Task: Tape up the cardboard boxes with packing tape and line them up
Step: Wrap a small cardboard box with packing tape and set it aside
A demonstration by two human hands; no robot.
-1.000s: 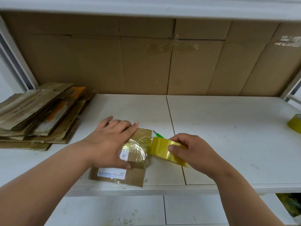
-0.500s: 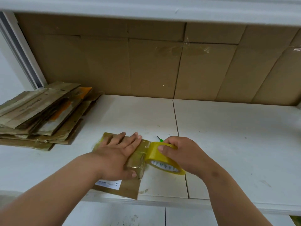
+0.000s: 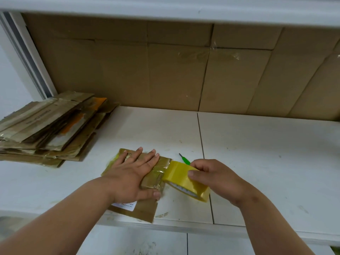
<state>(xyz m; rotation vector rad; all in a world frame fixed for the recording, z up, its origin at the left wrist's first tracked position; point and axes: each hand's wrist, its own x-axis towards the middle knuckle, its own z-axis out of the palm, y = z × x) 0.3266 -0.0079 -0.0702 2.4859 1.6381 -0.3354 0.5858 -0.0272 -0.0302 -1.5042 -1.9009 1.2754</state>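
Box now lies flatter under the spread left hand; right hand, clamped on roll, has pulled rightward, so taping continues.

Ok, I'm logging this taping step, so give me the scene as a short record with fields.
left hand: flat, fingers straight, pressing down on the box
right hand: gripping the tape roll
tape roll: yellow, at the box's right edge, touching it
box: flattened, white label near its front
stack: flattened boxes, far left of the shelf
green tool: on the shelf behind the roll
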